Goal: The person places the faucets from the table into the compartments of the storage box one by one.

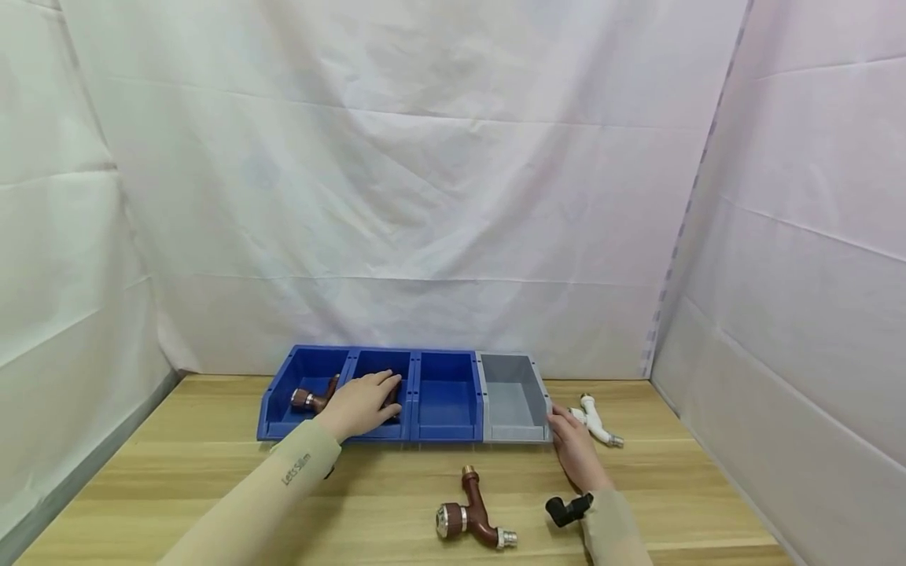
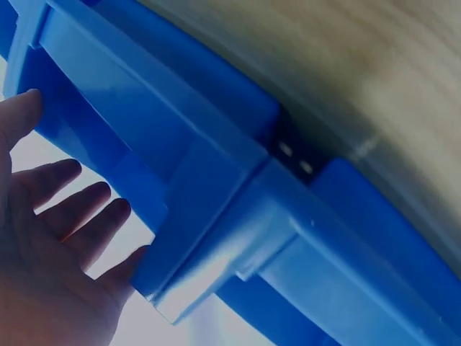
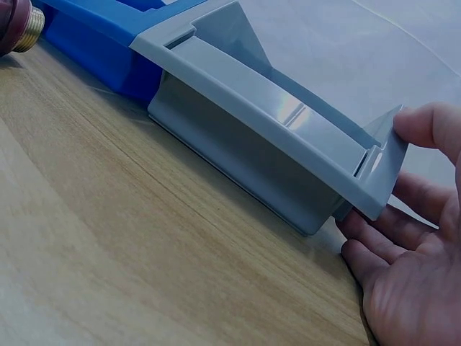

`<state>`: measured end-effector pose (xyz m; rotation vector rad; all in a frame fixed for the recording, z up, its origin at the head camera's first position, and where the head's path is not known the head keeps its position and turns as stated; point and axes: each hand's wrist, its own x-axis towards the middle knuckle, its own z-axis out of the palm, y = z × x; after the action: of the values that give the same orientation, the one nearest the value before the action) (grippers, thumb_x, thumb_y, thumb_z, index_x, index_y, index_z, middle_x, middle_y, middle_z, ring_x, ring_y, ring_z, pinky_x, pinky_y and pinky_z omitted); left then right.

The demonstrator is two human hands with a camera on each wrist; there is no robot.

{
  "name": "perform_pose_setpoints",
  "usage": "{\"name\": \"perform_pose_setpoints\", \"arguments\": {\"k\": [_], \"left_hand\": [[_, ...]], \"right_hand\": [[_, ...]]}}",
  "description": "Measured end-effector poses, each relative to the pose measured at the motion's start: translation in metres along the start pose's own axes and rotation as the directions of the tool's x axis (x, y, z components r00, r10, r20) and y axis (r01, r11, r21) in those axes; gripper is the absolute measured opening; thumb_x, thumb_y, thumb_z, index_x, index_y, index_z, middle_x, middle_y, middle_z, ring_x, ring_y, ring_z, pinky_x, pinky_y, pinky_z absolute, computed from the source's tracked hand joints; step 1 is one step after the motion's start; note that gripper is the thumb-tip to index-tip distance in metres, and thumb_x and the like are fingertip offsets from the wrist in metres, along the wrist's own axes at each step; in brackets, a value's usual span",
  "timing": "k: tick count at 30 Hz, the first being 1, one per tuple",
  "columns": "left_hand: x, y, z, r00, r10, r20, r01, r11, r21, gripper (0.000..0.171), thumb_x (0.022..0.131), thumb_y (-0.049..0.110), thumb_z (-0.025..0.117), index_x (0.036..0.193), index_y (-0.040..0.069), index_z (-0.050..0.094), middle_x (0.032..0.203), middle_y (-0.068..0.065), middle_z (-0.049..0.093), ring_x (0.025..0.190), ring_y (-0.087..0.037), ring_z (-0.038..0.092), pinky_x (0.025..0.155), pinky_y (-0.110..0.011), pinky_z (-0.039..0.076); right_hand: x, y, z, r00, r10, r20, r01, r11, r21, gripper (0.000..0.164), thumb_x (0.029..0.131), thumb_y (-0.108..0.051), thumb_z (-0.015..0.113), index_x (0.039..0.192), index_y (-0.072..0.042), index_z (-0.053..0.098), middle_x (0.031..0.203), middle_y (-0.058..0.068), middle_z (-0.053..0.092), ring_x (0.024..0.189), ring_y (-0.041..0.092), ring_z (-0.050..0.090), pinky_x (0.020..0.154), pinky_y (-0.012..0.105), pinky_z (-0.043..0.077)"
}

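My left hand point(image 1: 362, 405) is over the second blue bin point(image 1: 382, 362) from the left, fingers extended and spread. A dark brown faucet point(image 1: 394, 401) in that bin is mostly hidden beneath it. In the left wrist view the left hand point(image 2: 65, 238) shows palm and separate fingers beside the blue bins point(image 2: 216, 158). My right hand point(image 1: 575, 444) holds the right side wall of the grey bin point(image 1: 513, 393) at the row's right end. In the right wrist view the right hand's thumb point(image 3: 428, 130) touches the wall's front edge, with fingers bent below the rim.
Another brown faucet point(image 1: 311, 399) lies in the leftmost blue bin. The third blue bin point(image 1: 446, 432) adjoins the grey one. A brown faucet point(image 1: 474, 515) lies on the wooden table point(image 1: 382, 519) in front. A white faucet point(image 1: 596, 420) lies right of the grey bin. White cloth point(image 1: 425, 196) hangs behind.
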<state>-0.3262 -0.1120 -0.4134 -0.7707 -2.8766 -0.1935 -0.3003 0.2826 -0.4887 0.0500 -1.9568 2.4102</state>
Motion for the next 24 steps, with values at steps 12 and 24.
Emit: {"name": "perform_pose_setpoints", "arguments": {"k": [12,24], "left_hand": [[-0.013,0.010,0.000,0.997,-0.082,-0.013,0.083,0.995,0.054,0.067,0.096,0.054,0.050,0.151,0.018,0.038,0.156,-0.012,0.030,0.143,-0.034,0.024,0.110,-0.061,0.018],[-0.015,0.010,0.004,0.993,-0.109,-0.047,0.111,0.993,0.037,0.067,0.096,0.053,0.052,0.153,0.023,0.035,0.157,-0.010,0.028,0.144,-0.033,0.021,0.110,-0.064,0.013]], "right_hand": [[0.004,0.001,-0.005,1.000,-0.014,0.016,0.015,0.999,-0.052,0.051,0.101,-0.016,0.050,0.145,0.005,0.037,0.149,0.020,0.036,0.129,0.019,0.044,0.096,0.020,0.042],[0.001,0.002,-0.013,1.000,0.000,-0.018,-0.001,0.999,-0.039,0.050,0.101,-0.018,0.051,0.144,0.004,0.039,0.147,0.017,0.038,0.125,0.016,0.047,0.096,0.021,0.042]]}}
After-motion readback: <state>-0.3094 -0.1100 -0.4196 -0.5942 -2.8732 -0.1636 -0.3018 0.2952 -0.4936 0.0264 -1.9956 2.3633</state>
